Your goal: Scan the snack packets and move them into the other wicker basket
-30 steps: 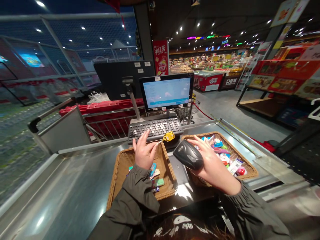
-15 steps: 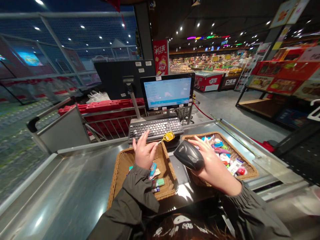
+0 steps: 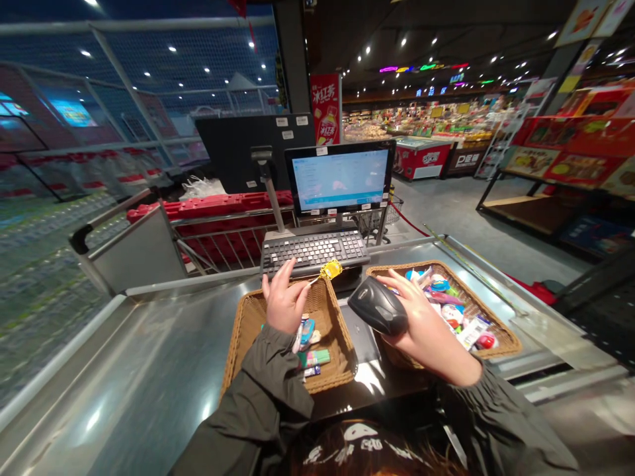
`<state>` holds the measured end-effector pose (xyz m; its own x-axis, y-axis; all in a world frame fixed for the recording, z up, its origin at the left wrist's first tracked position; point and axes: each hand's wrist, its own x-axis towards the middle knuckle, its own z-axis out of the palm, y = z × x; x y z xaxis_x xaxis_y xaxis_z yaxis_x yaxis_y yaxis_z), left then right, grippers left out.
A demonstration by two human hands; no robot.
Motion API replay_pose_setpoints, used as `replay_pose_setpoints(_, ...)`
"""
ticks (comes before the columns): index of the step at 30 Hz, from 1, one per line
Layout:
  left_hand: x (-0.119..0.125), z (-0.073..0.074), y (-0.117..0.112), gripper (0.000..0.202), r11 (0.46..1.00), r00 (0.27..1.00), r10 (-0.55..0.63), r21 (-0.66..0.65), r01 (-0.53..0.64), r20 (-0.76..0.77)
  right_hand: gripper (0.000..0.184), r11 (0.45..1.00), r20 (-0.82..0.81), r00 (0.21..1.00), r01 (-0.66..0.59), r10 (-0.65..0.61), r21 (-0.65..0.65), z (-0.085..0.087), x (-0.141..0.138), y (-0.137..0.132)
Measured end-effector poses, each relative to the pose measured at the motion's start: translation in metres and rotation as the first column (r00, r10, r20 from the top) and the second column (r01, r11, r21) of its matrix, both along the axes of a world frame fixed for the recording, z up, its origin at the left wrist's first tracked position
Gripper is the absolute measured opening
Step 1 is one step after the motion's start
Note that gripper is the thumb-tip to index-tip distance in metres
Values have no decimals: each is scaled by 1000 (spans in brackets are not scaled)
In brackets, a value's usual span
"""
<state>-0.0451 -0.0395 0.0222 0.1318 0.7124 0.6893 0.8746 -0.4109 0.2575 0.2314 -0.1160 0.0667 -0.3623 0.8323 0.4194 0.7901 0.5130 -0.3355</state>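
Head cam: left hand (image 3: 285,304) is pinching a yellow-wrapped lollipop (image 3: 330,269) by its stick above a wicker basket (image 3: 333,324), right hand (image 3: 426,337) wrapped around a black barcode scanner (image 3: 377,305).

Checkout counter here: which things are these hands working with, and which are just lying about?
In play: black handheld barcode scanner in the right hand; yellow lollipop in the left hand; left wicker basket and right wicker basket, holding small packets.
Just nearby: black keyboard; lit monitor.

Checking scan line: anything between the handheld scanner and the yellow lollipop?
Nothing visible. The barcode scanner in the right hand and the yellow-wrapped lollipop in the left hand have only open air between them.
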Motion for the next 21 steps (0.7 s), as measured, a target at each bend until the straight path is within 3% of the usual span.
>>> replay_pose_setpoints(5, -15, -9, 1, 23, 998, 999, 26, -63, -29, -35, 50, 1000, -12, 1000, -3, 3, -6, 0, -6, 1)
replay_pose_setpoints(16, -56, -48, -5, 22, 973, 985, 54, -214, -89, -161, 55, 1000, -17, 1000, -7, 7, -25, -4, -21, 0)
replay_pose_setpoints(21, -63, -61, -6, 18, 915, 975, 4, -391, -93, -222, 56, 1000, -14, 1000, -9, 9, -29, -3, -29, -1)
